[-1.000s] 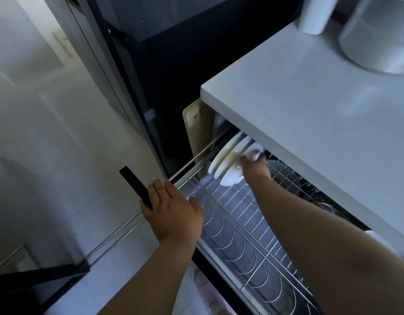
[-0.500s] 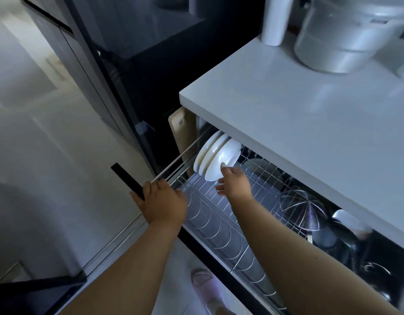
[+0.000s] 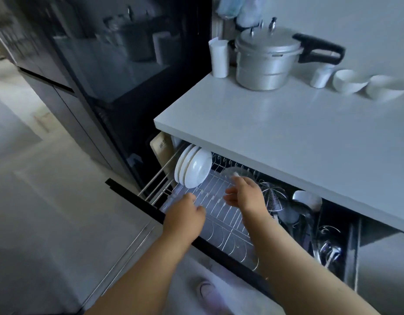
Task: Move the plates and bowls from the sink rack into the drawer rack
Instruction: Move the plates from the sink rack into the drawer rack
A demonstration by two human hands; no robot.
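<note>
The wire drawer rack point(image 3: 221, 214) is pulled out below the white counter point(image 3: 287, 137). Three white plates point(image 3: 193, 169) stand on edge at its far left end. My right hand point(image 3: 244, 194) hovers over the rack to the right of the plates, fingers spread, holding nothing. My left hand point(image 3: 185, 214) rests at the drawer's black front edge point(image 3: 137, 198), fingers curled, nothing in it. Two white bowls point(image 3: 348, 84) stand on the counter at the right.
A metal pressure cooker point(image 3: 266, 62) and a white cup point(image 3: 219, 59) stand at the counter's back. A wire strainer point(image 3: 272, 196) and utensils point(image 3: 328, 248) fill the drawer's right side. A cutting board point(image 3: 161, 148) stands left of the plates. A dark cabinet point(image 3: 119, 76) is on the left.
My right hand let go of the plate it set among the others and drew back to the right. My left hand slid right along the drawer front. The view tilted up.
</note>
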